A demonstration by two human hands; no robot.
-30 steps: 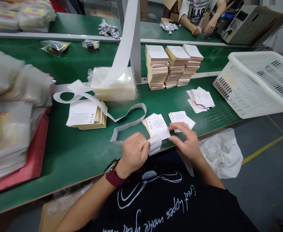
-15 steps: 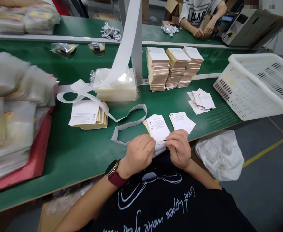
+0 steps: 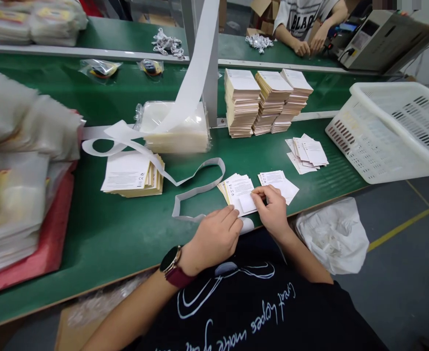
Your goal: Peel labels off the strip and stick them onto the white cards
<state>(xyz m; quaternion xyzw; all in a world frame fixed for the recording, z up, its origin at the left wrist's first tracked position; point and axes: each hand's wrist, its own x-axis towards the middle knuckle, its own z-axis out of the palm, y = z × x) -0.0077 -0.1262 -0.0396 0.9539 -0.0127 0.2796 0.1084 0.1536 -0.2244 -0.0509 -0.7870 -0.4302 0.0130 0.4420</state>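
White basket [image 3: 382,126] is tilted at R side, contents unclear; white bag [image 3: 333,236] below is part-filled w/ pale scraps. Clear packets [image 3: 20,195] are heaped at red bin [image 3: 58,234] (in or on it, can't tell). Vs. prev. frame, white label [image 3: 246,204] is now seen flat on the near card pile [image 3: 236,184]; it's pinched btwn R hand [image 3: 273,209] fingers, & the hands are set farther apart. L hand [image 3: 217,233] fingers are held close together at the pile's near edge; grip can't be told. On tabletop [image 3: 126,229]: 3 tall card stacks [image 3: 241,105], 1 low stack [image 3: 126,170], 3 small piles incl. the labelled one.
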